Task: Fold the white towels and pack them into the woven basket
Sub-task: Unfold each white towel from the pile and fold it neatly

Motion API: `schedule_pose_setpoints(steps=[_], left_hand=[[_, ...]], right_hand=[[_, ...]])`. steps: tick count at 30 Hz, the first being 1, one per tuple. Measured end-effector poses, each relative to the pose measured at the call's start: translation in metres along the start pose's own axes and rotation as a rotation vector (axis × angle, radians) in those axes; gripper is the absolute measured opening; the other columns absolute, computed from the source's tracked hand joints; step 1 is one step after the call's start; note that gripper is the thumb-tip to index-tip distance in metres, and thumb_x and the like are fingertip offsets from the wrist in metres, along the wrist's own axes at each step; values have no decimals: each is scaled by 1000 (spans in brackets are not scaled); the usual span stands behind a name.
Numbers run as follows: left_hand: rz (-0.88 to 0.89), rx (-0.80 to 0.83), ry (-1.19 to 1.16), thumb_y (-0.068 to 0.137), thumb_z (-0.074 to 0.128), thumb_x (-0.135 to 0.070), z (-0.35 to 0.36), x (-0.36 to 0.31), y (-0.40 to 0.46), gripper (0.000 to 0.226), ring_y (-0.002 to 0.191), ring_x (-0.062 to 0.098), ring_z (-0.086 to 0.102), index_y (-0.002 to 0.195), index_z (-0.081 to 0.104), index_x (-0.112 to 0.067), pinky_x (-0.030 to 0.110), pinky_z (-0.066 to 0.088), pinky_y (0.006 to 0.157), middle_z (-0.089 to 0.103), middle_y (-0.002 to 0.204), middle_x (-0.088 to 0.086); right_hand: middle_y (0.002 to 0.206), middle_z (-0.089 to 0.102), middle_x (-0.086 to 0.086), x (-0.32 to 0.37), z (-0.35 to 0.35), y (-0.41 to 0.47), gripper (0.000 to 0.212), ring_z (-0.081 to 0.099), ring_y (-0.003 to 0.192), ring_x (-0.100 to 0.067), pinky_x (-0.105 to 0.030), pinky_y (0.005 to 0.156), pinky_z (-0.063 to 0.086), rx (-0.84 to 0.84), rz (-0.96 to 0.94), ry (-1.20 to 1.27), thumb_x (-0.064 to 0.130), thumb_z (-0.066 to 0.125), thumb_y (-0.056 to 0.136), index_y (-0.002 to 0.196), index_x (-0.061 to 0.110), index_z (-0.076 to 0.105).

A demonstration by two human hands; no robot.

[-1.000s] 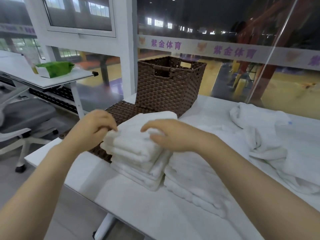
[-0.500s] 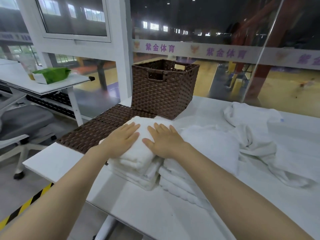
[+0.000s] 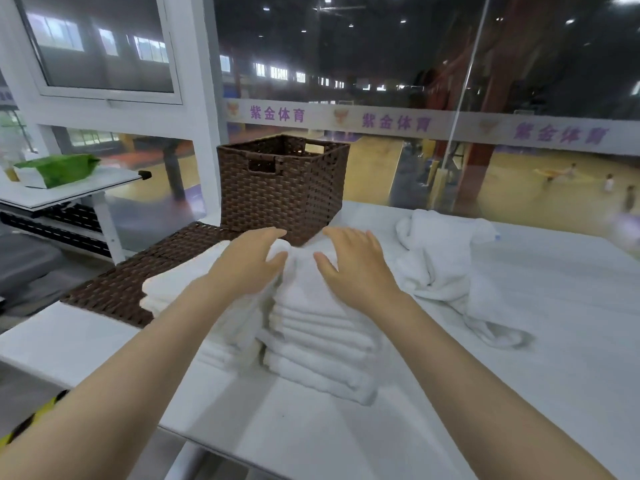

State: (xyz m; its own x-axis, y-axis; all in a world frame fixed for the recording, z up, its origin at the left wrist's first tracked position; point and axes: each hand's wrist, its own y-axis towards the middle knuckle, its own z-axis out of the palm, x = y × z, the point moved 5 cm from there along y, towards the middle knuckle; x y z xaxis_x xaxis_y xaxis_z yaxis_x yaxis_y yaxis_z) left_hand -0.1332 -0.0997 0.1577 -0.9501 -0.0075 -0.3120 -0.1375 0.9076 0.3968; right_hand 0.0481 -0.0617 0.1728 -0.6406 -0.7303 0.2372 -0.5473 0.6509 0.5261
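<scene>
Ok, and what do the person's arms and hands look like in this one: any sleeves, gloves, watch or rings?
Both forearms are bare right to the bottom edge of the head view, with no sleeve showing. The left hand and right hand wear no gloves. No watch, bracelet or ring shows on the wrists or on the fingers in view. Nothing is marked or taped on either arm.

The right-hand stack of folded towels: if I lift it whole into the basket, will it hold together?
Probably not rigidly. The right-hand stack is many soft layers with uneven edges, so it will likely sag and splay unless supported underneath. The layers look loose, so the upper ones may slide. The right hand lies only on top; the left hand is on the neighbouring stack.
</scene>
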Motion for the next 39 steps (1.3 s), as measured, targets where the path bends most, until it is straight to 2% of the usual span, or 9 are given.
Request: schedule_pose_setpoints(steps=[6,9,14,18,21,28,34,36,39], left_hand=[[214,-55,-207,95,56,-22,39,-119,-2,39,127,14,45,133,52,-19,21,31,102,52,137,-5],[288,-34,-320,93,55,-21,62,-171,-8,35,124,10,46,129,54,-23,21,35,100,53,133,-9],[423,-63,-317,90,57,-18,87,-241,-23,34,121,10,45,124,57,-20,20,36,97,57,127,-8],[441,42,-389,93,55,-23,120,-280,-39,36,125,1,36,129,53,-24,11,27,90,50,131,-15],[407,158,-403,93,54,-24,163,-287,-45,38,127,7,39,131,51,-24,15,30,92,49,134,-11],[207,294,-392,89,58,-15,227,-259,-43,50,130,21,43,137,46,-14,28,36,105,44,142,2],[92,284,-493,92,57,-18,244,-240,-38,46,125,10,45,137,46,-21,16,31,94,47,138,-7],[99,274,-504,92,56,-19,245,-239,-40,45,125,7,44,136,46,-24,14,31,92,47,135,-11],[96,262,-528,93,55,-19,245,-238,-40,45,124,4,43,136,45,-26,5,30,88,44,130,-20]], right_hand=[[120,62,3,-89,-42,-70,30,52,113,-18,-32,102,32,-187,205,79,30,52,94,121,18,57],[113,63,4,-132,-53,-110,27,55,107,-21,-33,96,37,-210,307,66,28,52,92,116,18,58],[120,61,5,-198,-61,-178,29,52,112,-17,-30,99,36,-197,508,19,21,54,93,122,18,57],[127,57,7,-234,-57,-225,35,48,119,-16,-27,102,36,-187,651,44,19,52,93,127,18,53],[134,53,1,-252,-49,-248,41,46,124,-20,-31,103,37,-168,710,51,17,54,92,133,14,47],[139,47,-2,-269,-33,-239,56,42,128,-22,-32,107,35,-158,678,75,11,59,87,139,14,41],[151,38,-11,-279,-15,-197,58,41,133,-31,-43,108,35,-235,563,-49,27,61,88,143,19,43],[151,41,-8,-279,-6,-179,54,42,132,-30,-44,110,34,-240,483,-132,33,57,89,142,23,45],[139,53,-1,-283,2,-165,46,47,127,-26,-43,114,25,-235,389,-182,26,61,88,134,22,55]])
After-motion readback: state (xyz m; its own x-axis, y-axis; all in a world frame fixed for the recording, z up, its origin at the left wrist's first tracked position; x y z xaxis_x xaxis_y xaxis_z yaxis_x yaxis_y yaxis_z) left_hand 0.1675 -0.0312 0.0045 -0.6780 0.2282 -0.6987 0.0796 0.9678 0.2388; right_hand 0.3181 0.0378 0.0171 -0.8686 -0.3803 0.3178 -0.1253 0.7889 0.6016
